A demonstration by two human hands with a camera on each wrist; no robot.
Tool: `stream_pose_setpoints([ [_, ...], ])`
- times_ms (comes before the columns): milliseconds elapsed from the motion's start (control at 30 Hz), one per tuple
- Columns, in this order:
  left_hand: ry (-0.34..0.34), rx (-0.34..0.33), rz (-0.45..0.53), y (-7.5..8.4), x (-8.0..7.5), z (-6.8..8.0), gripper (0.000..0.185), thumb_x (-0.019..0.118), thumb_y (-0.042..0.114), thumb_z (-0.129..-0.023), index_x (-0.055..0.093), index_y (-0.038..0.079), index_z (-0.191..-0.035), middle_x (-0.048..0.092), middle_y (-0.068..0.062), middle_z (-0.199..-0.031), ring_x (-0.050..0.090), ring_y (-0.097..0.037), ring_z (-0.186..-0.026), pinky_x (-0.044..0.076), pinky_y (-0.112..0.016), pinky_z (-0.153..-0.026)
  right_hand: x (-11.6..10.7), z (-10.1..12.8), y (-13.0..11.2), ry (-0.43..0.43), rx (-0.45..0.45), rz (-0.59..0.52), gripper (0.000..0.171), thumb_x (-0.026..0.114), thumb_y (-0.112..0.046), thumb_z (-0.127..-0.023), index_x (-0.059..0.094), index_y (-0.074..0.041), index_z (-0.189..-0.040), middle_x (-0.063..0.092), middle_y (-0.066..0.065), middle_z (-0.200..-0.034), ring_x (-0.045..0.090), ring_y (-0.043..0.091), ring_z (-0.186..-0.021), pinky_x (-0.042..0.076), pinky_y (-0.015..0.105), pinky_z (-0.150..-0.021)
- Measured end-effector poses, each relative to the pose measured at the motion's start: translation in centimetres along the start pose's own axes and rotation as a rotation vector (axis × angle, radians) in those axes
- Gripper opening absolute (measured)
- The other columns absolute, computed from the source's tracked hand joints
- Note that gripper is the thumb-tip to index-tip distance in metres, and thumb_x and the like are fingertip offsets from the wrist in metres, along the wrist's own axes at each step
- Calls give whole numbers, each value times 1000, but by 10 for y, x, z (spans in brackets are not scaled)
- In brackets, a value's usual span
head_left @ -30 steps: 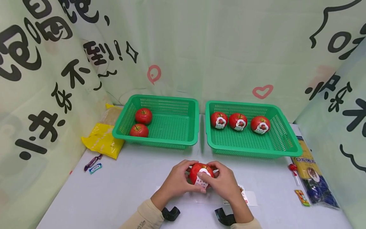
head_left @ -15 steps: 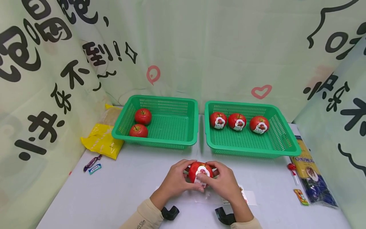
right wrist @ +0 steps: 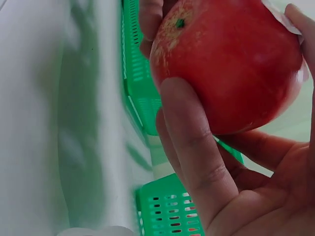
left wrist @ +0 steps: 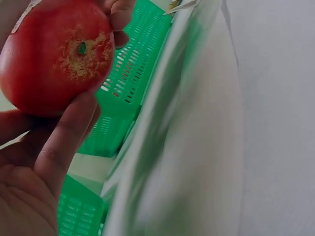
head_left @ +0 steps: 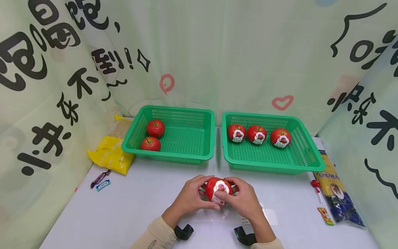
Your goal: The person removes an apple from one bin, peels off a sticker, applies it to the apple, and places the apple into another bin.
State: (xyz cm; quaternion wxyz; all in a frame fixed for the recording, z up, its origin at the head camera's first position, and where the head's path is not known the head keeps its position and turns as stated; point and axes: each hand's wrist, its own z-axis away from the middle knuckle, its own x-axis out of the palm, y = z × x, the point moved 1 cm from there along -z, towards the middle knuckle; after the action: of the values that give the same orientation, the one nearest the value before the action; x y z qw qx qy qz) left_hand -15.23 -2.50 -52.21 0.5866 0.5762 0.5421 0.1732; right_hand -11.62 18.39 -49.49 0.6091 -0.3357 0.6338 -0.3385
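Observation:
A red apple [head_left: 210, 186] is held between both hands above the near middle of the table. The left hand [head_left: 189, 199] grips its left side, thumb low and fingers behind. On the other side the right hand [head_left: 242, 197] holds it, with the thumb pressed on a white printed sticker [head_left: 222, 186] on the apple's front. In the left wrist view the apple's [left wrist: 39, 59] brownish hollow end shows, with fingertips against the skin. The right wrist view has the apple [right wrist: 231, 64] in the fingers and the sticker's pale edge [right wrist: 283, 17] by the thumb.
Two plain apples [head_left: 155, 128] sit in the left green basket [head_left: 186, 159]; three stickered apples [head_left: 256, 134] are in the right green basket [head_left: 264, 166]. White sticker sheets [head_left: 271, 217] lie beneath the right forearm. Bags and sweets line both sides, including a yellow bag [head_left: 113, 152] and lollipop [head_left: 315, 184].
The apple stays in both hands with only a slight turn, and the right thumb has shifted a little lower on the sticker. The head view has tilted slightly.

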Motion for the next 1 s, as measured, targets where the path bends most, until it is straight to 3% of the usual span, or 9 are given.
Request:
stream_pose_setpoints([
  [333,63,22,-6,-3,2,3,76,102,31,-68,71,13,-135,74,0,-119,70,-9,-99,62,-19,-76,1,-1,4,-70,0,-21,56,94,-39,-76,74,-17,-123,74,2,-110,65,14,-86,56,25,-68],
  [467,47,28,31,0,2,1,82,102,26,-66,68,8,-139,73,-2,-123,70,-10,-100,63,-20,-79,-3,1,1,-61,-22,-9,57,93,-38,-77,73,-15,-124,74,2,-108,66,16,-86,58,25,-68],
  [600,14,-9,93,6,2,-6,75,93,23,-78,63,4,-144,71,-8,-131,72,-16,-104,63,-21,-84,-15,7,-3,-40,7,-28,61,92,-36,-79,69,-11,-130,74,7,-110,67,18,-91,61,24,-71],
  [767,81,-146,70,16,10,-28,53,68,36,-104,58,8,-148,71,-12,-136,73,-24,-113,62,-33,-92,-34,24,0,-56,67,-235,67,85,-20,-86,56,-10,-145,66,17,-130,68,20,-105,63,26,-80],
  [867,136,-220,48,21,19,-51,59,63,42,-106,49,15,-157,66,-14,-146,71,-29,-121,61,-41,-98,-46,33,4,-107,43,-361,70,80,-9,-88,50,-9,-151,56,19,-136,69,21,-107,65,30,-82],
  [1000,161,-255,69,24,31,-81,77,66,44,-104,30,24,-168,52,-15,-161,64,-34,-136,57,-49,-107,-67,34,4,-129,-34,-402,68,75,-1,-88,46,-5,-150,52,7,-136,71,19,-104,66,35,-79],
])
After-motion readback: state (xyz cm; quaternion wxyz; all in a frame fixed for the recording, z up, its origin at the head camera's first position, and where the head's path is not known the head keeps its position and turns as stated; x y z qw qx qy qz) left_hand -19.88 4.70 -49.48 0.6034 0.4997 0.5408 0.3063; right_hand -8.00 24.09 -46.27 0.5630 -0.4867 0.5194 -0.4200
